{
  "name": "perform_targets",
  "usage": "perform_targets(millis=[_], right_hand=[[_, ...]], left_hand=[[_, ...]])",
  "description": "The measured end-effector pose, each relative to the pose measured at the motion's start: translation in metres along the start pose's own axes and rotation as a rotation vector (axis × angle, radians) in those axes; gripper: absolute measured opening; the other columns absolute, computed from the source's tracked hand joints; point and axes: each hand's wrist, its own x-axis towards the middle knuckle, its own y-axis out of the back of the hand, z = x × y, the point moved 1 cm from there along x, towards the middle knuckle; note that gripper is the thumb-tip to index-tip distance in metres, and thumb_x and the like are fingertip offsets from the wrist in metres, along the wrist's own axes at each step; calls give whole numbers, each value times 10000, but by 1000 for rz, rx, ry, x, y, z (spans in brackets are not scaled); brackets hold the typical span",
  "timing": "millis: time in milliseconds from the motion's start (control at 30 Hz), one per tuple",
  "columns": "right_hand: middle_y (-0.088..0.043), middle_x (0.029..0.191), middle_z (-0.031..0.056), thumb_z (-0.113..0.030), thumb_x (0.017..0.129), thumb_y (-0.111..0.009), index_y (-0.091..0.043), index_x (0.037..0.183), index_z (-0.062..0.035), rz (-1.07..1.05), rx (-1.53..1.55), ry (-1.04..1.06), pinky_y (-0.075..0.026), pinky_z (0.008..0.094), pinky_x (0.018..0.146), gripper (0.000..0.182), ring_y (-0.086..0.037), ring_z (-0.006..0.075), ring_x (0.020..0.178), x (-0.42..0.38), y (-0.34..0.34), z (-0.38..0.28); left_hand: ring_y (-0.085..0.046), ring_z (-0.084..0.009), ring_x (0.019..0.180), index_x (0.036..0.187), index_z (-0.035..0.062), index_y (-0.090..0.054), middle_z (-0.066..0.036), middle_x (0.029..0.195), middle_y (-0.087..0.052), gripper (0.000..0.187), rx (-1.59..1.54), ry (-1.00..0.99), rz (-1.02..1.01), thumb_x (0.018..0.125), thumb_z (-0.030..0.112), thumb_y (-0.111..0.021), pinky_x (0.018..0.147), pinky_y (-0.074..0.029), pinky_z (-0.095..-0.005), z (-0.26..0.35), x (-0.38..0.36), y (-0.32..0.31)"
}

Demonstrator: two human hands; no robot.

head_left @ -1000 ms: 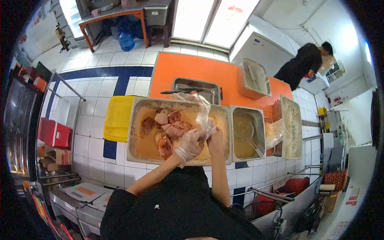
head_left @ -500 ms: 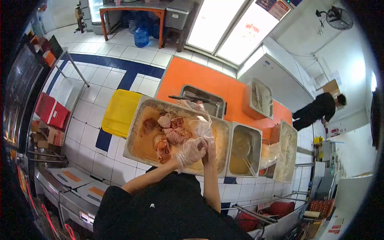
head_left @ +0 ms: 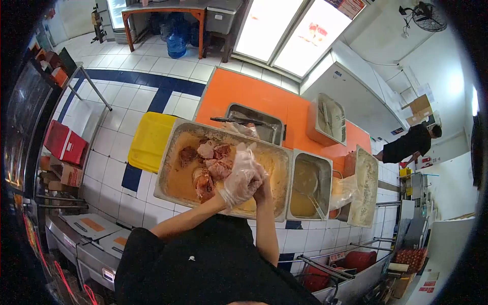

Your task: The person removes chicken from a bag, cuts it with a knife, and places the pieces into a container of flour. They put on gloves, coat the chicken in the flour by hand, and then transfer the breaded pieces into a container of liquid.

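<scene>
Both of my hands meet above the large metal tray [head_left: 175,195] of orange-brown liquid. My left hand [head_left: 239,184], in a clear plastic glove, is closed on thin clear plastic at my right wrist. My right hand [head_left: 259,175] is partly hidden behind it; loose plastic rises there, and its fingers are hard to make out. Several pieces of raw meat [head_left: 218,168] lie in the liquid to the left of my hands. Behind the tray is a smaller metal pan [head_left: 277,137] with a black-handled utensil [head_left: 239,121] across it and crumpled clear plastic [head_left: 241,129] near its front edge.
Right of the tray stands a metal pan of cloudy liquid [head_left: 305,175] with a strainer-like utensil. Further right are a flour-dusted container [head_left: 363,188] and a deep metal container [head_left: 328,122] on the orange table [head_left: 244,89]. A yellow lid [head_left: 150,142] lies left. Another person [head_left: 409,145] stands far right.
My left hand has moved up and right, closer around my right wrist. The loose plastic at my right hand is bunched more tightly. The view has shifted slightly.
</scene>
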Motion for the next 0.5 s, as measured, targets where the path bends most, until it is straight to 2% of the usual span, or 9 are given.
perform_targets(millis=[33, 100, 200, 300, 367, 500], right_hand=[[-646, 1043, 78, -343, 985, -454, -556, 1205, -42, -1, 2, -1, -536, 344, 839, 387, -637, 202, 914, 1, 7, 0], [-615, 1123, 68, -294, 971, -483, -505, 1275, -34, 110, -289, -104, -522, 348, 869, 401, -616, 199, 970, 4, 22, 2], [-613, 1125, 68, -298, 970, -485, -504, 1275, -35, 109, -395, 60, -522, 344, 865, 403, -614, 196, 972, -1, 6, 11], [-611, 1126, 67, -303, 970, -487, -503, 1276, -37, 97, -456, 203, -522, 341, 862, 406, -613, 193, 973, -9, -2, 21], [-610, 1127, 67, -305, 969, -489, -502, 1276, -38, 81, -452, 218, -522, 339, 860, 407, -612, 191, 974, -15, 7, 19], [-607, 1129, 67, -311, 969, -492, -500, 1277, -40, 53, -456, 244, -521, 334, 855, 410, -610, 187, 976, -21, 11, 13]], left_hand=[[-589, -279, 743, 852, 53, -596, -111, 795, -614, 76, -68, 27, 12, 841, 119, -633, 677, -475, -372, -1, -7, -1], [-586, -270, 738, 839, 52, -590, -111, 790, -610, 86, -131, 58, 23, 855, 125, -633, 674, -471, -371, -4, -15, -2], [-583, -263, 732, 848, 52, -571, -107, 783, -604, 106, -171, 181, 49, 859, 133, -639, 671, -468, -372, 2, -26, 3], [-577, -265, 730, 856, 58, -566, -106, 785, -602, 110, -154, 138, 11, 864, 140, -639, 670, -466, -367, 0, -28, 6], [-580, -257, 740, 854, 59, -568, -100, 791, -604, 115, -56, 29, -24, 864, 144, -644, 670, -466, -356, -1, -29, 10], [-583, -260, 724, 854, 59, -568, -88, 780, -604, 118, -95, -14, 32, 871, 144, -648, 665, -466, -347, 10, -39, 6]])
